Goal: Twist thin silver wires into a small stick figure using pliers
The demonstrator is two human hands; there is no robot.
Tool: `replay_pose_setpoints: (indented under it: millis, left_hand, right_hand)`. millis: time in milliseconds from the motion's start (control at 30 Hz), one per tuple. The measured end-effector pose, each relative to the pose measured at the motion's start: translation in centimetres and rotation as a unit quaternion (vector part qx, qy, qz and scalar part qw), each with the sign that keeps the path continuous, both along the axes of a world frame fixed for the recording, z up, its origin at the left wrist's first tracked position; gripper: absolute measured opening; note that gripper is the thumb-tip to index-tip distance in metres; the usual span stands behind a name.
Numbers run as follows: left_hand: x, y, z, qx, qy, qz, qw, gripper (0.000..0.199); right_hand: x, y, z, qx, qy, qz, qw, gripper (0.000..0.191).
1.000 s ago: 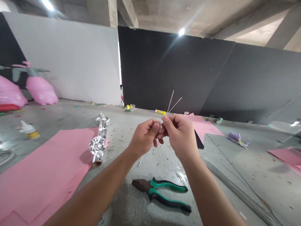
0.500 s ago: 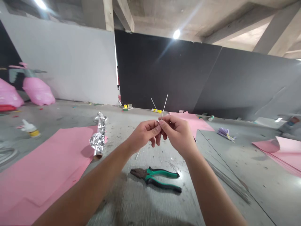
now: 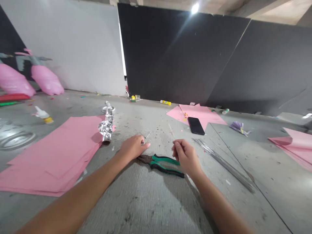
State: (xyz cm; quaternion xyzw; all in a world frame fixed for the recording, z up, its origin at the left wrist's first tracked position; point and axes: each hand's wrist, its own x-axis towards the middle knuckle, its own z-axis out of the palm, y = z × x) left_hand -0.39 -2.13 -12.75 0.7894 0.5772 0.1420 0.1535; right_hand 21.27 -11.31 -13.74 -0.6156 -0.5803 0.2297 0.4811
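My left hand (image 3: 133, 147) is low over the table by the jaws of the pliers (image 3: 167, 167), its thumb stretched out apart from the curled fingers. Just past its fingertips a short thin wire (image 3: 147, 137) appears to lie on the table. The pliers have green and black handles and lie flat, jaws pointing left. Over the handle ends, my right hand (image 3: 187, 156) is closed in a pinch. A thin, pale wire (image 3: 171, 130), blurred, sticks up from its fingertips. Right of this hand lies a bundle of straight wires (image 3: 224, 164).
Pink paper sheets (image 3: 56, 152) and a foil roll (image 3: 106, 125) are on the left. A phone (image 3: 196, 125) rests by more pink paper (image 3: 204, 113) at the back. Further off are a glue bottle (image 3: 44, 114), a yellow tube (image 3: 165, 102) and pink spray bottles (image 3: 46, 78).
My hands were together, pinching two thin wires in the air; they have now parted and lowered toward the pliers. The view has tilted down, and the phone is uncovered.
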Motion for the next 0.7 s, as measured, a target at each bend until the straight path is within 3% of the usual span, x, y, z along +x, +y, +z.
replay_pose_setpoints:
  millis: [167,467,700]
  left_hand:
    - [0.3,0.8,-0.3,-0.003,0.077,-0.001,0.997,0.027]
    - [-1.5,0.1,-1.0,0.04,0.124,-0.015,0.991,0.025]
    - [-1.3,0.6,-0.9,0.09,0.096,-0.13,0.983,0.033]
  right_hand:
    - [-0.7,-0.8,-0.6,-0.008,-0.038,-0.005,0.999,0.033]
    - [-0.5,-1.0,-0.9,-0.019,-0.063,-0.049,0.997,0.035]
    - [-0.8,-1.2,-1.1,-0.005,-0.086,-0.039,0.996,0.034]
